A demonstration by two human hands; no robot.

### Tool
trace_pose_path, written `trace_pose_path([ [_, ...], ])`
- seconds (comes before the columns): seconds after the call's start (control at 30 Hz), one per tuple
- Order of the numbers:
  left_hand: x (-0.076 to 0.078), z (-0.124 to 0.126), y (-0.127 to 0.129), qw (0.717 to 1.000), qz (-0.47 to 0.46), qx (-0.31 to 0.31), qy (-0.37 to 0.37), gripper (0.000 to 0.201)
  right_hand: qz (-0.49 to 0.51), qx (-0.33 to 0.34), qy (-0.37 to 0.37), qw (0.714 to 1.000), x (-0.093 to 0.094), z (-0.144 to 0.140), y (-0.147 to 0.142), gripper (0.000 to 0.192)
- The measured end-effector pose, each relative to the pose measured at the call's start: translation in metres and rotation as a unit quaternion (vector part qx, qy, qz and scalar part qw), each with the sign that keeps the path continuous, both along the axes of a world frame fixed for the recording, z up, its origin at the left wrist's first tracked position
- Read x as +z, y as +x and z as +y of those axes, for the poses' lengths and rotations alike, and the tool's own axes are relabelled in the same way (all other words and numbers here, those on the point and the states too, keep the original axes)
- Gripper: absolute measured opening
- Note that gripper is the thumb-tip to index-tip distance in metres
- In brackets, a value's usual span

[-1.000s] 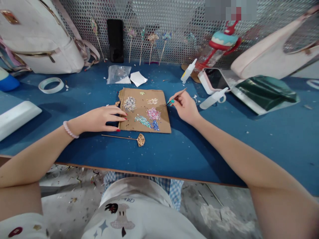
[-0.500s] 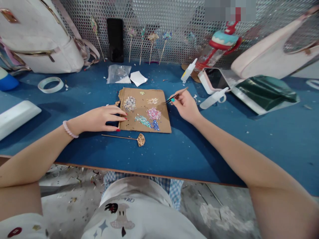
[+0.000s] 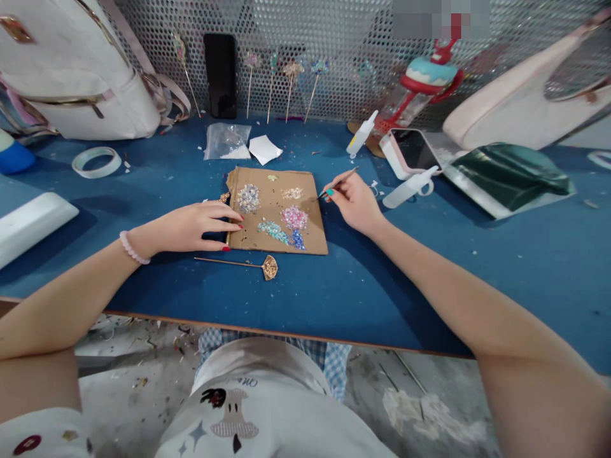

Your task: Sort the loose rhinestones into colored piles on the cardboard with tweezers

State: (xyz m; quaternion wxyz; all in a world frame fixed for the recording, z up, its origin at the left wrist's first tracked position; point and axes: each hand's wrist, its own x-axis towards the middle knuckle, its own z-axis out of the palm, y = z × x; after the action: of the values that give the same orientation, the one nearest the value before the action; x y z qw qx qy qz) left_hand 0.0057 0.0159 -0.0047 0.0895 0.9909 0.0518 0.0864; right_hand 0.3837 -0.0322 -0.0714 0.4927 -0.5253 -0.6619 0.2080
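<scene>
1. Nearest, on the blue bench (image 3: 305,296), lies a gold hairpin (image 3: 265,267): a thin straight stem pointing left, ending at the right in a fan-shaped head with open metalwork.
2. Just beyond it, a square of brown cardboard (image 3: 312,234) lies flat between the hands, its upper left corner torn ragged.
3. The left hand (image 3: 198,226), red-nailed, rests palm down with fingers loosely spread, tips on the board's left edge; whether it grips anything beneath cannot be told.
4. Loose sparkling bits sit in separate heaps on the board: blue (image 3: 297,240) and turquoise (image 3: 273,233) almost touching at the near side, pink (image 3: 294,218) above them, silvery (image 3: 249,198) on the left, pale peach (image 3: 292,193) farther back.
5. The right hand (image 3: 354,202), a green nail showing, is closed in a pinch around slim tweezers (image 3: 349,175), their dark tips by the board's right edge.
6. At the back, several ornamented sticks (image 3: 293,70) lean against a perforated metal panel (image 3: 324,25).
</scene>
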Motion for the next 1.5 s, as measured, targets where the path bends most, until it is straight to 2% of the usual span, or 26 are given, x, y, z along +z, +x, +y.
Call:
trace_pose_path([
  [0.2,-0.0008,0.0002,-0.0001,1.000,0.005,0.007,-0.001,0.033,0.004,0.007,-0.005,1.000,0.0002,0.0002,0.0000,0.023],
  [0.47,0.0002,-0.0008,-0.0002,1.000,0.010,0.004,0.004,0.033,0.005,0.010,-0.015,1.000,0.0038,-0.0038,0.0011,0.016],
  [0.8,-0.0006,0.0004,-0.0003,1.000,0.002,0.009,-0.020,0.033,-0.004,0.009,-0.002,1.000,0.0021,-0.0029,0.0018,0.030],
  [1.5,-0.0007,0.0001,0.0000,1.000,0.004,0.006,-0.006,0.033,-0.019,0.000,0.006,1.000,0.0028,-0.0035,-0.0001,0.023],
])
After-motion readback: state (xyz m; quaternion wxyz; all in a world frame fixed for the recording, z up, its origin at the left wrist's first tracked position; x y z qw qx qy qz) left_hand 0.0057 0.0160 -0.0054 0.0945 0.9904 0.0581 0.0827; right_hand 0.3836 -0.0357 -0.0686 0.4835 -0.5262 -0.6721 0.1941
